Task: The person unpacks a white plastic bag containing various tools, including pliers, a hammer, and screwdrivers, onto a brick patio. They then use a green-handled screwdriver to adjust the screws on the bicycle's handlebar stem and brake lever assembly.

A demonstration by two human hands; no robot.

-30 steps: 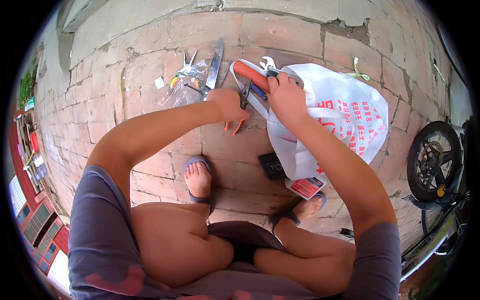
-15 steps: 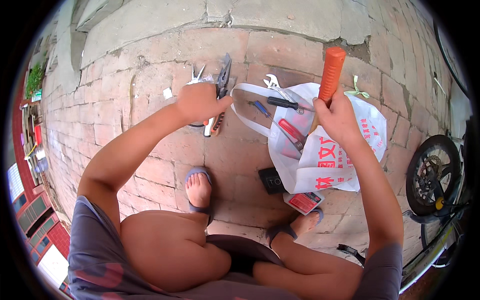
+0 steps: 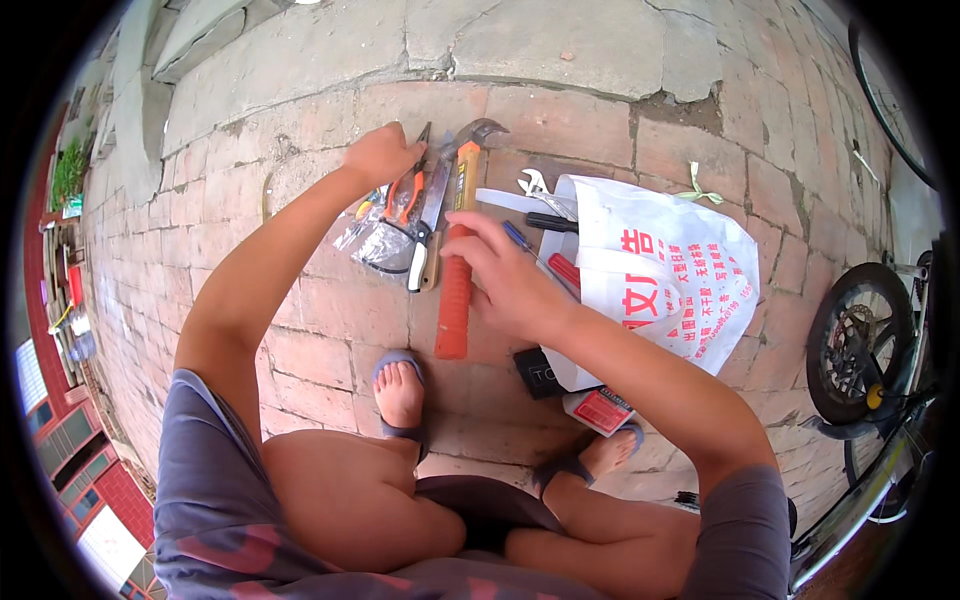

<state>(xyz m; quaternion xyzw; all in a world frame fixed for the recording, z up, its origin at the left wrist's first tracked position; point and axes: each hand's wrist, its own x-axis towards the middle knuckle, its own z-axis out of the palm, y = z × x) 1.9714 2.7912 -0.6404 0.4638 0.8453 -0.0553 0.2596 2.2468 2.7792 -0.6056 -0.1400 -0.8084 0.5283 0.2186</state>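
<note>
The right hand holds the hammer, its head pointing away, right of the pliers. The left hand touches or nearly touches them; I can't tell if it grips.

The right hand grips a hammer by its orange handle, the head pointing away from the person. The left hand is at the dark tip of orange-handled pliers, near a knife on the brick paving. To the right lies a white bag, an adjustable wrench at its mouth
</note>
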